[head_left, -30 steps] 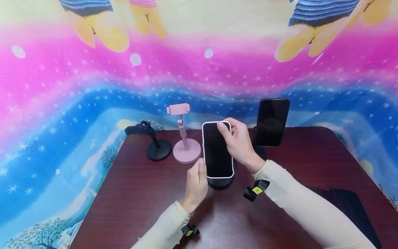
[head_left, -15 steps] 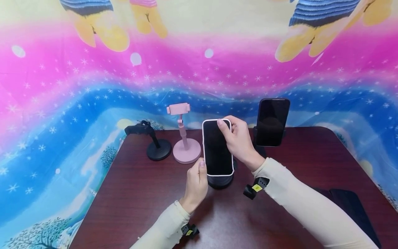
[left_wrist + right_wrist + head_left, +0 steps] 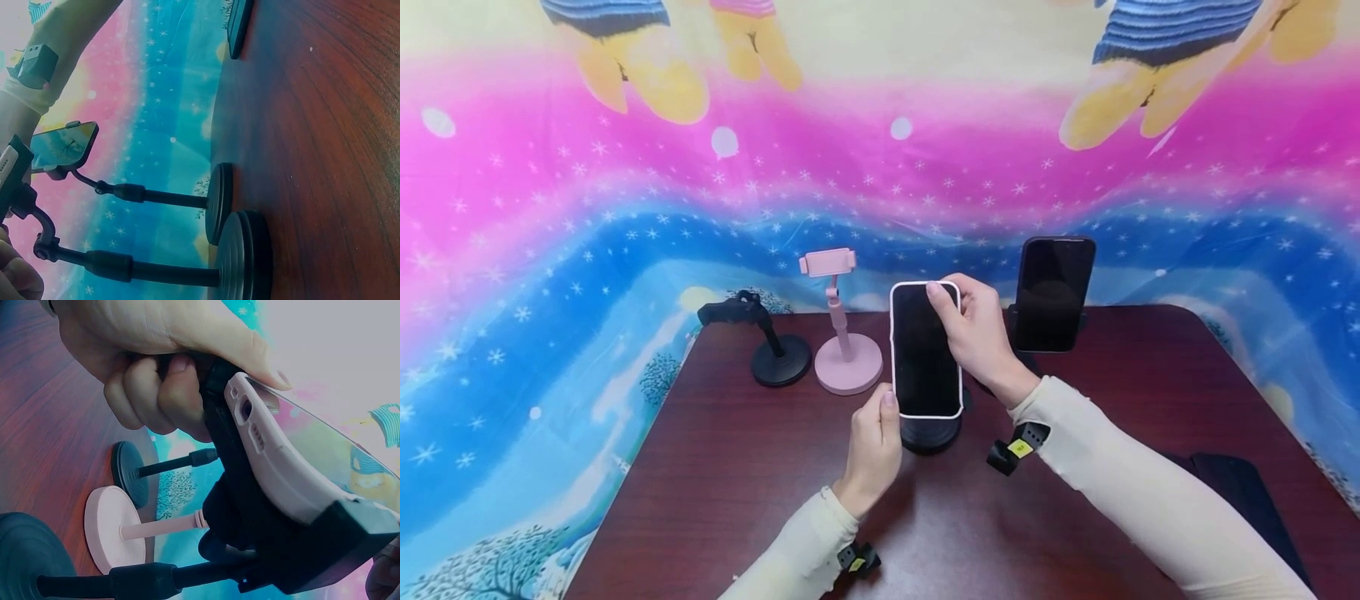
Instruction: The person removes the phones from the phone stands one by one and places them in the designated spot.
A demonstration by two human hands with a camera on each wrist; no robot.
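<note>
A phone in a white case (image 3: 927, 354) sits in the clamp (image 3: 300, 553) of a black phone stand (image 3: 150, 270), screen facing me. The stand's round base (image 3: 931, 436) rests on the table below it. My right hand (image 3: 981, 333) grips the upper right corner, thumb over the screen; in the right wrist view its fingers curl behind the clamp's upper end. My left hand (image 3: 875, 446) holds the lower left edge, thumb along the case. Its other fingers are mostly hidden; the left wrist view shows only part of that hand (image 3: 19, 272) beside the stand's joint.
Left on the brown table (image 3: 730, 483) stand a pink phone stand (image 3: 848, 365) and a black stand (image 3: 781, 362). A dark phone (image 3: 1055, 293) sits upright in another stand behind my right hand. A flat black item (image 3: 1247, 500) lies at the right. A printed cloth (image 3: 820, 158) hangs behind.
The white-cased phone has moved slightly up in the head view, with my right hand rising along with it. More of the stand's base shows beneath. My left hand has stayed nearly still.
</note>
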